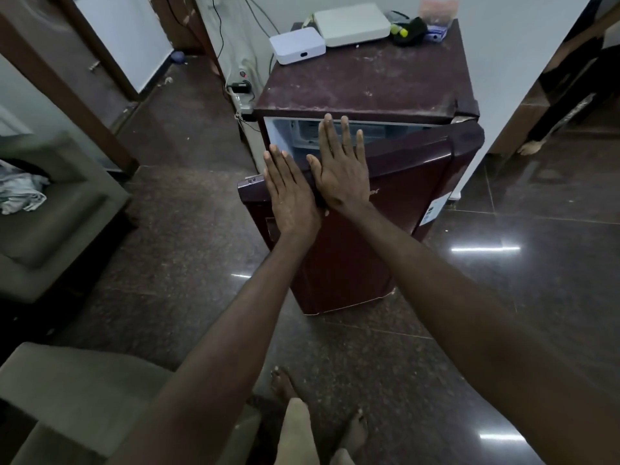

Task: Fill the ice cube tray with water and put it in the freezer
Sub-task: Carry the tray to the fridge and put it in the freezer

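1. I stand in front of a small maroon fridge point(369, 78) on the dark polished floor point(184, 229); my bare feet point(285, 387) show just before it.
2. The fridge's door point(409, 182) stands partly open, hinged on its right side, with a gap at the top left.
3. Through that gap I see the pale inside of the freezer compartment point(302, 132) at the top of the fridge.
4. My left hand point(292, 193) lies flat against the door's upper front near its free edge, fingers straight and together, holding nothing.
5. My right hand point(342, 172) lies flat just beside it, nearer the hinge, fingers straight and slightly spread; the fingertips reach past the door's top edge. It holds nothing either.
6. I cannot tell where the ice cube tray is.
7. On the fridge's scuffed top, at the back, sit a small white box point(297, 45), a larger white box point(352, 23) touching it, and a black and yellow object point(411, 31).
8. Left of the fridge, a power strip point(240, 88) with cables runs along the wall.
9. Further left of the fridge stands a grey armchair point(50, 229) with a crumpled cloth point(20, 189) on its seat.
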A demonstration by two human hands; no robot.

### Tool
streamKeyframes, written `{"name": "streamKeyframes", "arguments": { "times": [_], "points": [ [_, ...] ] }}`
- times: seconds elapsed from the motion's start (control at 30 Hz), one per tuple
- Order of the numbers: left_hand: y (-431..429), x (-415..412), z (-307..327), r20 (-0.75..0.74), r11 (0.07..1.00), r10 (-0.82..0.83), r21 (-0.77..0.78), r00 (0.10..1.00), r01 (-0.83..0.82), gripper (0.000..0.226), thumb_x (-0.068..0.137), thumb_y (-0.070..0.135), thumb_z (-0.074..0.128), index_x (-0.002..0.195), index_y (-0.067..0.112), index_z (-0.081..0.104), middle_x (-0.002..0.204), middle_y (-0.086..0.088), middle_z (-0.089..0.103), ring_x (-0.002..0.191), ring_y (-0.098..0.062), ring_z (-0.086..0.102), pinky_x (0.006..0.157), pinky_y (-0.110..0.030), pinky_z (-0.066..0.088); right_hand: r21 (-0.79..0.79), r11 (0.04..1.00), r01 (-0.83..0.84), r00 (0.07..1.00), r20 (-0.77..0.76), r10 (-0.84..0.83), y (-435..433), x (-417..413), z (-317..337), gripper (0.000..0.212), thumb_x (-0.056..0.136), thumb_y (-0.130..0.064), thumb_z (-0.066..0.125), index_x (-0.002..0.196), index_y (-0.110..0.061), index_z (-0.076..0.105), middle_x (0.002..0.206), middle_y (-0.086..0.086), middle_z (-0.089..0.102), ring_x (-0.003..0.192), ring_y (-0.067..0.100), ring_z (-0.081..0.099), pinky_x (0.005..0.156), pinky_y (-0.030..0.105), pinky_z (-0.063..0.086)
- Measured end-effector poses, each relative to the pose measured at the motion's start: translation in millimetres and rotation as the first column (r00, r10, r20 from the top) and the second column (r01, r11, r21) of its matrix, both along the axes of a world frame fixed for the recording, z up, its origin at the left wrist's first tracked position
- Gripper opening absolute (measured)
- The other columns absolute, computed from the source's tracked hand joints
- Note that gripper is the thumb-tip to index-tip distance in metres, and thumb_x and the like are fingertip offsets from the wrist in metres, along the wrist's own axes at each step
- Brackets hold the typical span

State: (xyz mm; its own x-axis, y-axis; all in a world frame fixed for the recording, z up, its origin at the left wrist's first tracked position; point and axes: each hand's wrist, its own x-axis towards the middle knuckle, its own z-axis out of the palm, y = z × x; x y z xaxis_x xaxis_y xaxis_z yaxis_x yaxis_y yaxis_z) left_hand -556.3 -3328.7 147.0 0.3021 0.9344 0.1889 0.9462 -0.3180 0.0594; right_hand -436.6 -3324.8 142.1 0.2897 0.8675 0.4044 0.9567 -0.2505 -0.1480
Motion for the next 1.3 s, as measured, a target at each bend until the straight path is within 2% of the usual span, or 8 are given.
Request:
{"name": "streamKeyframes", "arguments": {
  "times": [0.23, 0.5, 0.67, 0.9, 1.07, 1.2, 1.3],
  "points": [
    [49.0, 11.8, 0.0, 0.001, 1.000, -0.005, -0.003, 1.000, 0.005, 0.153, 0.059, 0.072, 0.083, 0.158, -0.008, -0.001, 0.167, -0.031, -0.007, 0.156, -0.043, -0.006, 0.128, -0.054, 0.010, 0.090, 0.992, 0.093, 0.995, -0.048, -0.089, 35.9, 0.4, 1.5, 0.070, 0.110, -0.049, 0.022, 0.164, -0.007, 0.007, 0.173, 0.011, 0.003, 0.160, 0.029, 0.001, 0.129, 0.049, 0.008],
    [101.8, 16.4, -0.3, -0.036, 0.985, -0.166, 0.038, 0.985, 0.167, 0.151, 0.064, 0.077, 0.074, 0.158, -0.008, -0.007, 0.166, -0.030, -0.014, 0.156, -0.041, -0.012, 0.128, -0.051, 0.006, 0.088, 0.984, 0.152, 0.988, -0.011, -0.152, 72.1, 10.1, -2.5, 0.070, 0.110, -0.049, 0.019, 0.164, -0.007, 0.006, 0.173, 0.010, 0.002, 0.160, 0.029, 0.000, 0.129, 0.050, 0.008],
    [129.2, 23.9, 1.6, -0.037, 0.973, -0.230, 0.008, 0.972, 0.231, 0.156, 0.059, 0.075, 0.080, 0.157, -0.009, -0.009, 0.166, -0.030, -0.016, 0.156, -0.041, -0.013, 0.129, -0.051, 0.003, 0.092, 0.977, 0.193, 0.981, 0.002, -0.194, 90.2, 15.9, -2.8, 0.069, 0.111, -0.047, 0.020, 0.164, -0.007, 0.006, 0.173, 0.010, 0.001, 0.160, 0.029, -0.001, 0.129, 0.051, 0.007],
    [162.1, 36.2, -4.2, -0.054, 0.959, -0.282, 0.004, 0.958, 0.283, 0.161, 0.053, 0.076, 0.083, 0.158, -0.007, -0.007, 0.166, -0.029, -0.015, 0.156, -0.041, -0.012, 0.128, -0.053, 0.007, 0.105, 0.970, 0.217, 0.976, -0.012, -0.217, 109.0, 23.7, -4.6, 0.067, 0.112, -0.047, 0.019, 0.164, -0.007, 0.007, 0.173, 0.011, 0.003, 0.160, 0.031, 0.001, 0.128, 0.053, 0.010],
    [168.0, 36.4, -10.8, -0.035, 0.950, -0.306, 0.047, 0.951, 0.308, 0.160, 0.055, 0.075, 0.083, 0.158, -0.007, -0.006, 0.166, -0.030, -0.013, 0.157, -0.041, -0.010, 0.128, -0.053, 0.008, 0.109, 0.967, 0.229, 0.973, 0.006, -0.231, 113.4, 25.8, -7.2, 0.067, 0.112, -0.048, 0.016, 0.164, -0.007, 0.007, 0.173, 0.011, 0.003, 0.160, 0.031, 0.000, 0.128, 0.053, 0.011],
    [167.4, 37.9, -8.7, -0.026, 0.949, -0.316, -0.006, 0.948, 0.316, 0.160, 0.055, 0.075, 0.082, 0.158, -0.007, -0.009, 0.166, -0.029, -0.017, 0.156, -0.041, -0.013, 0.129, -0.052, 0.006, 0.078, 0.971, 0.226, 0.974, 0.008, -0.228, 114.9, 26.3, -8.7, 0.067, 0.112, -0.049, 0.015, 0.164, -0.008, 0.007, 0.173, 0.010, 0.003, 0.160, 0.031, 0.001, 0.128, 0.053, 0.010],
    [167.4, 32.2, -2.6, 0.049, 0.927, -0.360, -0.091, 0.932, 0.363, 0.159, 0.058, 0.079, 0.076, 0.157, -0.005, -0.016, 0.164, -0.025, -0.025, 0.155, -0.039, -0.020, 0.128, -0.052, 0.000, 0.070, 0.973, 0.221, 0.975, 0.009, -0.222, 113.1, 25.5, -9.5, 0.066, 0.112, -0.046, 0.017, 0.165, -0.009, 0.008, 0.173, 0.009, 0.005, 0.160, 0.031, 0.002, 0.128, 0.053, 0.010]
  ]
}}
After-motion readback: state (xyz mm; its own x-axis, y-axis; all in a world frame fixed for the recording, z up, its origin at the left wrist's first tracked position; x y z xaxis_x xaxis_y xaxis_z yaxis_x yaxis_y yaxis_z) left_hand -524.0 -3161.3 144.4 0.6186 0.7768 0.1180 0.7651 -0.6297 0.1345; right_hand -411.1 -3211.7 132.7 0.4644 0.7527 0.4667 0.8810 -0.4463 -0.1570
